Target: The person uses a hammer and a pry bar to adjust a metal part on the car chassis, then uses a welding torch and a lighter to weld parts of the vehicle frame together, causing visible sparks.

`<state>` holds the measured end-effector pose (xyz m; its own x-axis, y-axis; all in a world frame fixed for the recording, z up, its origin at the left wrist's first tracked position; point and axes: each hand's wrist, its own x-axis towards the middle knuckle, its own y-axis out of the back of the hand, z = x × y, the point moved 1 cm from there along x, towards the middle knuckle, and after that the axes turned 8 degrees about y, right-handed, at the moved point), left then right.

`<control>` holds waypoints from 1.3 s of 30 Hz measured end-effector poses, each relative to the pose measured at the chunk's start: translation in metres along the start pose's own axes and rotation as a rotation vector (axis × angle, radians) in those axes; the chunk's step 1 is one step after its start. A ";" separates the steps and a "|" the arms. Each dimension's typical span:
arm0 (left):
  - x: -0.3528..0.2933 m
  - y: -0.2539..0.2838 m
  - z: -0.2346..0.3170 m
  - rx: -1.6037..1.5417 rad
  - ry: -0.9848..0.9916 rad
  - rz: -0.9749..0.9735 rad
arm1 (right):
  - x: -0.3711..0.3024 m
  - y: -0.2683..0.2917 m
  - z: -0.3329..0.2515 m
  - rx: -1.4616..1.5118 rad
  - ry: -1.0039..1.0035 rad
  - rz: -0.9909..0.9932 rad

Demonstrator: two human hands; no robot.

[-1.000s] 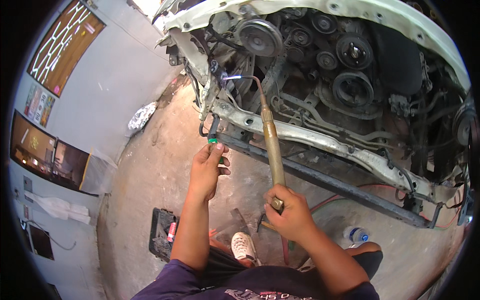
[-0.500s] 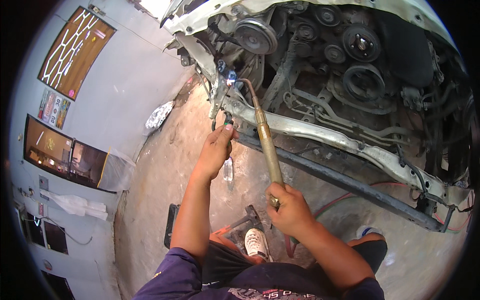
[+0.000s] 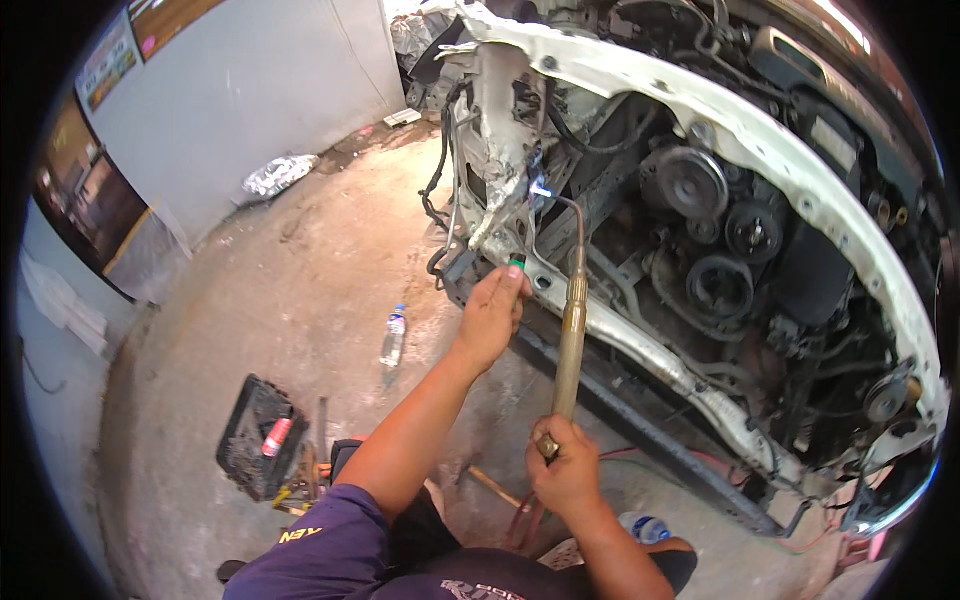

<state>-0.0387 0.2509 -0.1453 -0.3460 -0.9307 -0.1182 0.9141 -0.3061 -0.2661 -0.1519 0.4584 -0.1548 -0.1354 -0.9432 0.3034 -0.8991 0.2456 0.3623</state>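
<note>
My right hand (image 3: 566, 470) is closed around the lower end of a brass gas torch (image 3: 568, 360). Its thin bent neck reaches up to the car's front corner, where a small bright flame (image 3: 541, 189) burns at the tip beside the metal. My left hand (image 3: 490, 322) pinches a small green and black object (image 3: 518, 262); most of it is hidden by the fingers, so its kind does not show. That hand is just in front of the white lower crossmember (image 3: 625, 335) of the stripped car front.
Pulleys (image 3: 690, 182) and engine parts lie behind the crossmember; a dark bar (image 3: 650, 430) runs below it. On the floor are a water bottle (image 3: 394, 335), a black tray (image 3: 250, 430) with a red can, and a hammer (image 3: 495, 487). Hoses trail at the right. A wall (image 3: 270, 90) stands left.
The view has shifted, showing more of the car's upper front and the floor tray. The torch stays lit and in my right hand; my left hand keeps its pinch on the green and black object.
</note>
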 end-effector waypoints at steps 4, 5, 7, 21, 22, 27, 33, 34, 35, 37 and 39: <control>0.014 0.000 -0.009 0.017 -0.057 -0.028 | 0.000 -0.007 -0.003 -0.096 0.024 0.003; 0.019 -0.001 -0.009 0.028 -0.087 -0.027 | 0.002 -0.009 -0.005 -0.123 0.030 0.007; 0.024 0.000 -0.013 -0.025 -0.073 -0.031 | 0.002 -0.016 -0.006 -0.135 0.042 0.033; 0.045 0.012 -0.017 0.263 -0.382 0.108 | -0.003 -0.037 -0.012 -0.140 -0.125 0.056; 0.044 0.011 -0.015 0.316 -0.366 0.115 | -0.002 -0.037 -0.012 -0.139 -0.123 0.061; 0.038 0.009 -0.009 0.433 -0.325 0.149 | -0.004 -0.035 -0.011 -0.146 -0.147 0.073; 0.039 0.010 -0.009 0.387 -0.317 0.101 | -0.003 -0.034 -0.009 -0.110 -0.152 0.052; 0.041 0.011 -0.011 0.383 -0.337 0.111 | -0.002 -0.035 -0.009 -0.107 -0.157 0.043; 0.042 0.011 -0.013 0.378 -0.357 0.122 | -0.001 -0.035 -0.010 -0.104 -0.162 0.034; 0.044 0.010 -0.016 0.347 -0.346 0.115 | 0.000 -0.037 -0.010 -0.082 -0.145 0.037; 0.045 0.009 -0.017 0.340 -0.333 0.104 | 0.001 -0.037 -0.010 -0.077 -0.144 0.036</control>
<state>-0.0491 0.2097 -0.1689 -0.2133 -0.9565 0.1993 0.9768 -0.2043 0.0648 -0.1146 0.4505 -0.1588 -0.2301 -0.9544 0.1901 -0.8586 0.2910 0.4220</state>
